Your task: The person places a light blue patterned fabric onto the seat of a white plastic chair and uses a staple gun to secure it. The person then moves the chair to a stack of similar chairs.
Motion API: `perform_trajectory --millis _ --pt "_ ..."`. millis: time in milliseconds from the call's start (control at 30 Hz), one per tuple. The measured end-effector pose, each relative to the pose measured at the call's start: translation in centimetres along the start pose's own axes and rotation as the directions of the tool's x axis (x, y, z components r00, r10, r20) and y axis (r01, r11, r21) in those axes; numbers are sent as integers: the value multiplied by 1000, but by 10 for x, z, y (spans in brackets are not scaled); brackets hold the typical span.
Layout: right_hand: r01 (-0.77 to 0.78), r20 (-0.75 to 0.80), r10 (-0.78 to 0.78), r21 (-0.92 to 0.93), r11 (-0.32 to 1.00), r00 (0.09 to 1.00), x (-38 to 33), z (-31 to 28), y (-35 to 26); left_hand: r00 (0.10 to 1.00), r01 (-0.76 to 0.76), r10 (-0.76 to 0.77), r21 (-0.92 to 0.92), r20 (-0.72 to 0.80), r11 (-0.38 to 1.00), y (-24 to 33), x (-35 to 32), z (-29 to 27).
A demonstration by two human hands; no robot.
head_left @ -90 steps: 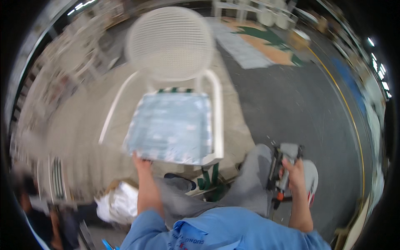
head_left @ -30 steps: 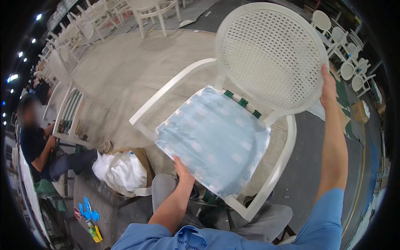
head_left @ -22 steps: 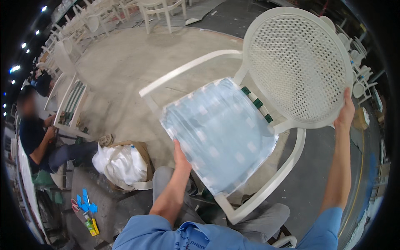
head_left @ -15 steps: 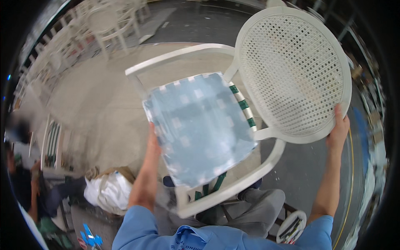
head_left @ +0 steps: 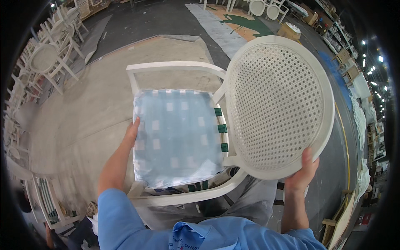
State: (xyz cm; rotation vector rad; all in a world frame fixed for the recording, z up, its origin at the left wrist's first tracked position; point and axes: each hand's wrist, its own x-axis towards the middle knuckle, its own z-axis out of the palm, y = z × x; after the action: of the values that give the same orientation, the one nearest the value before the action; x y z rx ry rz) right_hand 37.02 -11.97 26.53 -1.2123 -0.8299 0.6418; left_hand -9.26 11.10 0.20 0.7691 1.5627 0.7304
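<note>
A white armchair (head_left: 329, 121) with an oval cane backrest (head_left: 275, 108) is held across my front, its back toward my right. Its seat carries a light blue cover (head_left: 179, 133) patterned with white squares. Green webbing (head_left: 223, 128) shows at the seat's rear edge, beside the backrest. My left hand (head_left: 132, 131) grips the front edge of the seat, its fingers partly hidden underneath. The lower right rim of the backrest is in my right hand (head_left: 303, 173), thumb on the near face and the other fingers mostly hidden. One armrest (head_left: 191, 199) passes just in front of my body.
White chair frames (head_left: 43, 58) crowd the far left. At lower left stands another frame with green straps (head_left: 48, 200), near a partly visible person (head_left: 77, 235). A cardboard box (head_left: 288, 32) and a painted sheet (head_left: 246, 25) lie beyond. Wooden pieces (head_left: 343, 216) stand at lower right.
The armchair has turned and now sits straighter across my view, with its backrest lower and further left. My view has swung to the right. Both hands keep their holds.
</note>
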Motion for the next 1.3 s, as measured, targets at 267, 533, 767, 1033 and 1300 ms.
perform_trajectory --millis 267,533,767,1033,1300 --pt "83 148 -63 -138 987 987 -17 -27 14 958 -266 282 511 48 817 37 -104 -6" --pt "-67 255 60 20 998 965 31 -3 -35 664 322 -44 -233 746 918 -83 -366 51" --pt "-56 302 51 7 998 952 23 2 -45 983 -145 -51 -916 -176 373 -82 -311 133" --pt "-155 649 -20 211 965 760 -51 -30 -32 926 -293 -24 -756 -377 586 -66 -275 20" --pt "-649 164 637 28 760 753 -40 -39 144 923 -330 35 -745 -382 580 -68 -304 79"
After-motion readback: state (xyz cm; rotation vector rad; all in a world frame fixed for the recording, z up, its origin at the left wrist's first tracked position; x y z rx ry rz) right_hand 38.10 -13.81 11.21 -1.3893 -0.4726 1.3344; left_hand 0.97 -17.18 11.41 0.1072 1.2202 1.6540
